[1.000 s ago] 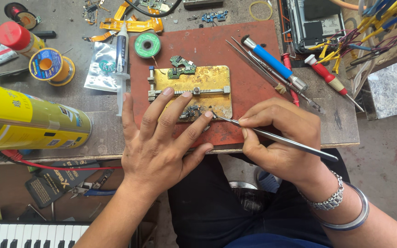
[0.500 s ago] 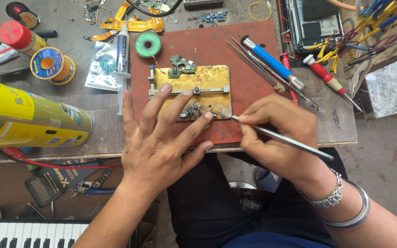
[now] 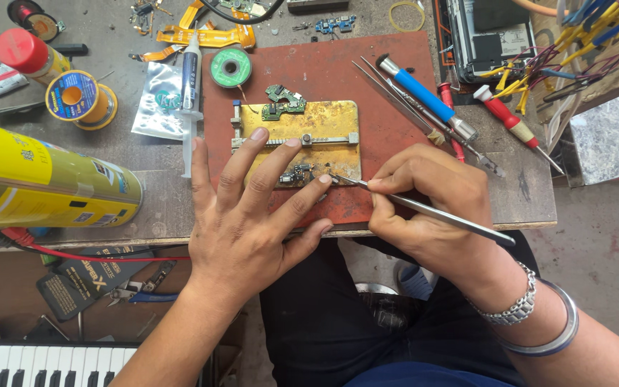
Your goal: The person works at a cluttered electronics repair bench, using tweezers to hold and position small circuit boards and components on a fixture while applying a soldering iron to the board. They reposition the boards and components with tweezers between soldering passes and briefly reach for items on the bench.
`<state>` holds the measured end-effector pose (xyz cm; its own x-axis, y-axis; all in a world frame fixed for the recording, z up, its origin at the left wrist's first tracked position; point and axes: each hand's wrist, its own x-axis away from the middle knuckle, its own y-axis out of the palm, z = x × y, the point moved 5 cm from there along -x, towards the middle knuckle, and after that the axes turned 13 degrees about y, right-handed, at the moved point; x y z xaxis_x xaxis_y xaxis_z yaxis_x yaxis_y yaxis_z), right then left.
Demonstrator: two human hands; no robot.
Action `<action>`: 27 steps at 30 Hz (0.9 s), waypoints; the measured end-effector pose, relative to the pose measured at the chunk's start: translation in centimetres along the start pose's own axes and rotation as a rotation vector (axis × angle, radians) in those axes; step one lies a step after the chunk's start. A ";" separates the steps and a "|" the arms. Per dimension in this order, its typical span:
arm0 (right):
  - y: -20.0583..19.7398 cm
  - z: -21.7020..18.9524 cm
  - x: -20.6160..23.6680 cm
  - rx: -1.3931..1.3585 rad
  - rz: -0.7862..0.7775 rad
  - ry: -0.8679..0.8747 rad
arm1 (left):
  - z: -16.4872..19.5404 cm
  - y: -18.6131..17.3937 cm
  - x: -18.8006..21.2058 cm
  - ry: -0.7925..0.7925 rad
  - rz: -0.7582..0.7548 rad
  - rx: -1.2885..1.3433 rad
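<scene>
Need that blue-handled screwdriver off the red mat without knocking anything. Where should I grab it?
Grip the blue-handled screwdriver by its blue handle, coming from above: it lies flat and diagonal, its upper side is free, and tweezers lie close alongside, so pinch narrowly.

At the left edge I see a big yellow spray can (image 3: 44, 183) lying on its side, with a dark label band. Behind it lies a silver foil pouch (image 3: 157, 107), flat on the bench. Under the bench edge I see a black printed card (image 3: 84, 276).
</scene>
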<state>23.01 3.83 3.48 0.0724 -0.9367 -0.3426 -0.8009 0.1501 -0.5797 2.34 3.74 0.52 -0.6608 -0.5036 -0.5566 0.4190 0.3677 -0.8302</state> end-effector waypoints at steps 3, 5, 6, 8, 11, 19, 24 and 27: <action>-0.3 0.4 0.0 -0.064 0.024 0.039 | 0.0 -0.1 0.0 0.001 0.000 -0.003; -0.4 0.6 0.1 -0.075 0.030 0.060 | 0.0 0.0 0.0 0.000 0.002 -0.003; -0.4 0.7 0.2 -0.060 0.026 0.062 | 0.0 0.0 0.0 -0.001 0.003 -0.003; -0.3 0.7 0.1 -0.053 0.016 0.063 | 0.0 0.0 0.0 0.000 0.002 -0.005; -0.1 0.6 0.0 -0.058 -0.001 0.054 | -0.1 0.1 0.1 0.000 -0.003 -0.010; 0.2 -0.3 0.0 0.009 -0.080 0.014 | 0.1 0.0 -0.1 0.001 -0.009 -0.020; -0.6 0.4 0.1 -0.080 -0.025 0.055 | 0.2 0.0 -0.1 -0.002 -0.006 -0.014; -0.5 0.7 0.2 -0.073 -0.013 0.075 | 0.1 -0.1 0.0 0.000 -0.009 -0.029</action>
<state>23.82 3.82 3.18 0.0407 -0.9599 -0.2774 -0.8418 0.1166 -0.5271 2.36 3.67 0.61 -0.6645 -0.5067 -0.5492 0.3949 0.3858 -0.8338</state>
